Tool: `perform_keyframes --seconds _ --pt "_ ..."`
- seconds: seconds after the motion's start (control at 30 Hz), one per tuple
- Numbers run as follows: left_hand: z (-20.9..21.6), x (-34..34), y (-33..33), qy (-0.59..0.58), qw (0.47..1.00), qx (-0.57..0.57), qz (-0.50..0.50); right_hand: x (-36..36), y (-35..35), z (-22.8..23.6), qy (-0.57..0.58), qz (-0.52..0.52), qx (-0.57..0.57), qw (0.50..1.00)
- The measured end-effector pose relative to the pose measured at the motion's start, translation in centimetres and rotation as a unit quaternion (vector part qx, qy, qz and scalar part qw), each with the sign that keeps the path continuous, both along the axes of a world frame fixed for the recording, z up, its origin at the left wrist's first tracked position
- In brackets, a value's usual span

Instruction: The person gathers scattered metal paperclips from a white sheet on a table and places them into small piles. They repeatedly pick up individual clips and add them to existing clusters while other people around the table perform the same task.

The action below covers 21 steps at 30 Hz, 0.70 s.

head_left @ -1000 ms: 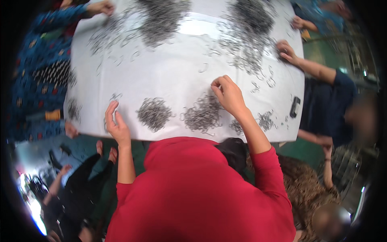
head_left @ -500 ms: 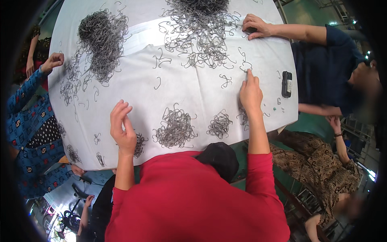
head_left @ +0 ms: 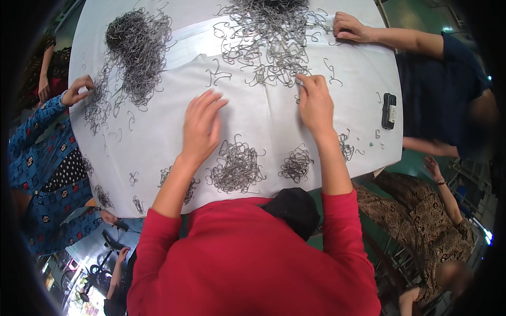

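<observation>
Many small bent grey wire hooks lie on a white-covered table (head_left: 258,121). Over the cloth, my left hand (head_left: 202,124) hovers with fingers stretched out and nothing in it, left of the middle. My right hand (head_left: 317,102) reaches the near edge of the large central heap of hooks (head_left: 282,50). Its index finger bends down onto the hooks there, with the thumb apart below; a loose hook shows beside the thumb. Closer to me lie a medium pile of hooks (head_left: 236,167) and a smaller pile (head_left: 297,164). My left forearm partly covers another pile (head_left: 191,190).
Another big heap (head_left: 137,58) stands at the far left, near a co-worker's hand (head_left: 79,90) in a blue patterned sleeve. At the right, a co-worker's hand (head_left: 350,27) rests by the central heap. A black case (head_left: 389,111) lies near the right edge.
My left hand has moved right and farther over the table. My right hand has shifted left, from some loose hooks to the edge of the central heap. The view has shifted slightly.
</observation>
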<state>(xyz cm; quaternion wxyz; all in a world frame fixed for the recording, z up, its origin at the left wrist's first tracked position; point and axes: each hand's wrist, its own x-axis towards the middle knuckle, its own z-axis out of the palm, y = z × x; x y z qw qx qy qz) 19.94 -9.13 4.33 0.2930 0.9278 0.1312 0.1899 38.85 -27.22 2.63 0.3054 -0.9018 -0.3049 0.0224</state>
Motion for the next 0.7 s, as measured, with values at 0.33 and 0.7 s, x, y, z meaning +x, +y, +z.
perform_keyframes --seconds 0.33,0.7 --pt "-3.6 6.0 1.2 0.116 0.983 0.131 -0.063 -3.6 3.4 0.9 0.067 0.095 0.027 0.993" --pt "-2.8 1.6 3.5 0.045 0.995 0.083 0.044 -3.1 5.0 0.6 0.082 0.067 0.017 0.994"
